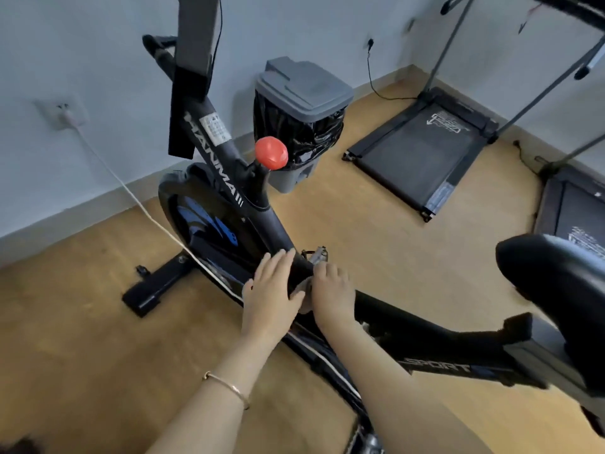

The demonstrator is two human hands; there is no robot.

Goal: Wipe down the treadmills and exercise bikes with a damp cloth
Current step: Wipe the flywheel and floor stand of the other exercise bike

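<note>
Left hand (271, 286) lies flat on the exercise bike (209, 152), its fingers (278, 260) straight and close together, holding nothing, and pointing up the sloping black frame tube. Right hand (332, 290) sits just beside it on the same tube. Its fingers (327, 268) are curled over the far side, clamping the cloth (303, 290) against the metal.

I see only a grey bunched scrap of that cloth, in the gap between the two hands and touching both. It is too crumpled and hidden for me to tell its long axis.

The bike's long axis runs diagonally. The flywheel cover (203, 224) is beyond the left fingers, up and left, and the saddle (556, 273) is well off to the right of the right fingers. The red knob (271, 153) stands above the fingertips, further up the tube. A pedal (316, 255) sits just past the right fingers.

A white cable (131, 194) slants down from the wall and passes left of the left hand. Far beyond the fingers, a grey bin (301, 93) stands by the wall, with a treadmill (422, 152) to its right lying lengthwise away from the wall.
</note>
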